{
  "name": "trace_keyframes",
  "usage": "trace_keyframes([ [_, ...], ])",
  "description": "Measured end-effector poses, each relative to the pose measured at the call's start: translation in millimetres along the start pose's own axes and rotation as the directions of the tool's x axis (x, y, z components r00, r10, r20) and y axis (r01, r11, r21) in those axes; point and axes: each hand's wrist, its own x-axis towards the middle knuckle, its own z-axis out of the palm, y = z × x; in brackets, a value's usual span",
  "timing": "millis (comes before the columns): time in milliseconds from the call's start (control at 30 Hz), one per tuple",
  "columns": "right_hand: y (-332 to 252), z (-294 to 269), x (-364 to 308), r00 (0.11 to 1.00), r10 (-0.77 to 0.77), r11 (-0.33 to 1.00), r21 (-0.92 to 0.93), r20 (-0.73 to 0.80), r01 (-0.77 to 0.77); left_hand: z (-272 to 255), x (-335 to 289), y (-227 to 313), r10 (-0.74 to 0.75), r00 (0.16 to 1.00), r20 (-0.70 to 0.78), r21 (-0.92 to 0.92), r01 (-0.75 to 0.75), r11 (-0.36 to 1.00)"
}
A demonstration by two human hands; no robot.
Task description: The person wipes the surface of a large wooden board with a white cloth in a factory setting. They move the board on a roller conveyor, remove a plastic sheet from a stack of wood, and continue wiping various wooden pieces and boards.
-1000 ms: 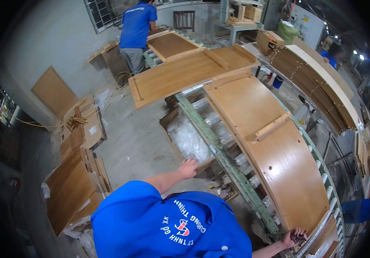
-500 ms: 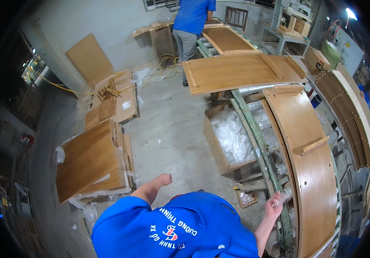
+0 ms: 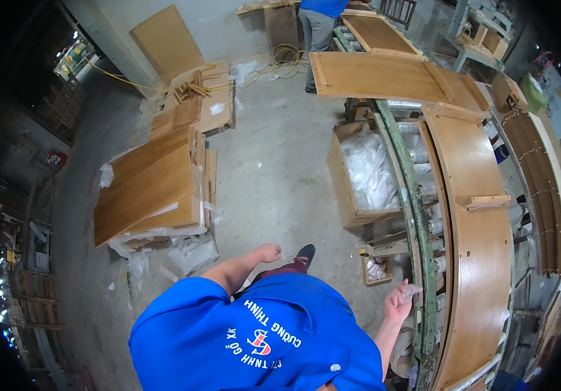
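Note:
My right hand [image 3: 396, 302] grips a small clear plastic bag [image 3: 411, 292], whose loose end sticks out beyond the fingers. The hand is beside the green rail [image 3: 417, 241] of the roller conveyor, on its left. My left hand [image 3: 269, 253] hangs over the floor in front of my body, fingers curled in with nothing showing in them. On the conveyor at the right lies a long brown wooden panel [image 3: 479, 260] with a short wooden cleat [image 3: 486, 201] across it. Another wooden panel [image 3: 385, 73] lies crosswise farther off.
A cardboard box [image 3: 349, 189] full of white plastic wrap stands left of the conveyor. Near it is a small open box [image 3: 377, 270]. Stacked wooden panels [image 3: 147, 186] stand at the left. A person in a blue shirt [image 3: 323, 6] is at the far end. Curved boards [image 3: 541, 195] stand at the right.
The view has shifted, so the panels and box sit higher in it. One shoe now shows ahead of my body. My right hand, still with the bag, has come away leftward from the rail.

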Motion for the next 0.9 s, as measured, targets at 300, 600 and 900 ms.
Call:
trace_keyframes([
  [300,-26,-38,-67,0.933,-0.352,0.907,-0.218,0.076,0.36,45,-24,6,-0.028,0.992,0.127,-0.042,0.034,0.999],
  [600,-38,-73,-61,0.837,-0.383,0.907,-0.332,-0.391,0.26,40,-42,19,-0.087,0.976,0.199,0.054,0.077,0.996],
  [900,-98,-122,-30,0.39,-0.625,0.725,-0.317,-0.676,0.612,20,-64,20,-0.123,0.992,0.022,0.037,0.122,0.992],
])
